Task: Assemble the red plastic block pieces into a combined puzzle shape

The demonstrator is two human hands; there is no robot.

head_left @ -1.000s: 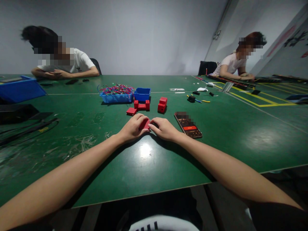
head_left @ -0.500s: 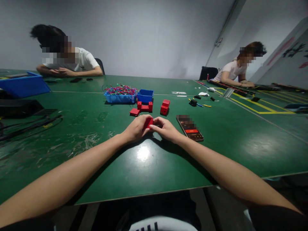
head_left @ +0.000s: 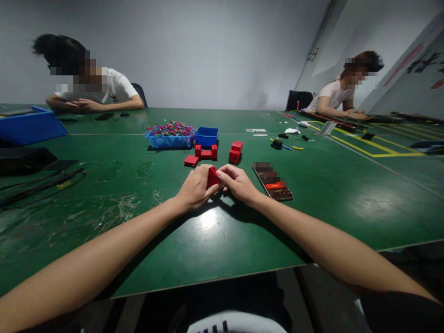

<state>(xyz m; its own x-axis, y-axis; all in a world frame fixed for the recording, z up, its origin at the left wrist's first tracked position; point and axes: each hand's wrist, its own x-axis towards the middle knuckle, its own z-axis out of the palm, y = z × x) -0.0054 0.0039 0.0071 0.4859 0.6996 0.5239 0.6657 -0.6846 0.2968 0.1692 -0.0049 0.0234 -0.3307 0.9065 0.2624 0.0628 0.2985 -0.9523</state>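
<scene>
Two hands meet over the middle of the green tabletop (head_left: 145, 240), and everything else lies around them. Far off to their left, at the tabletop's edge, sits a large blue bin (head_left: 29, 126), with black cables (head_left: 41, 180) trailing nearer the left forearm. Beyond that, across the tabletop, a person in a white shirt (head_left: 111, 88) leans on folded arms.

The left hand (head_left: 194, 188) curls its fingers around a small red block (head_left: 212, 176), thumb pressed against its near side. The right hand (head_left: 236, 183) closes in from the other side, fingertips pinching the same block, so the two hands touch around it. The block is lifted just clear of the tabletop, between the two thumbs.

Just beyond the hands lie more red parts: a flat red plate (head_left: 191, 160) a little to the left, a U-shaped red bracket (head_left: 206, 151) straight ahead, and a stacked red piece (head_left: 235, 151) slightly right. Behind these stand a blue tray of coloured wires (head_left: 169, 134) and a small blue box (head_left: 206, 136), touching each other.

Near the right wrist lies a phone (head_left: 272, 181), screen lit. Farther right are small black and yellow connectors (head_left: 282, 144), and another person in a pale shirt (head_left: 333, 95) sits at the far right corner.
</scene>
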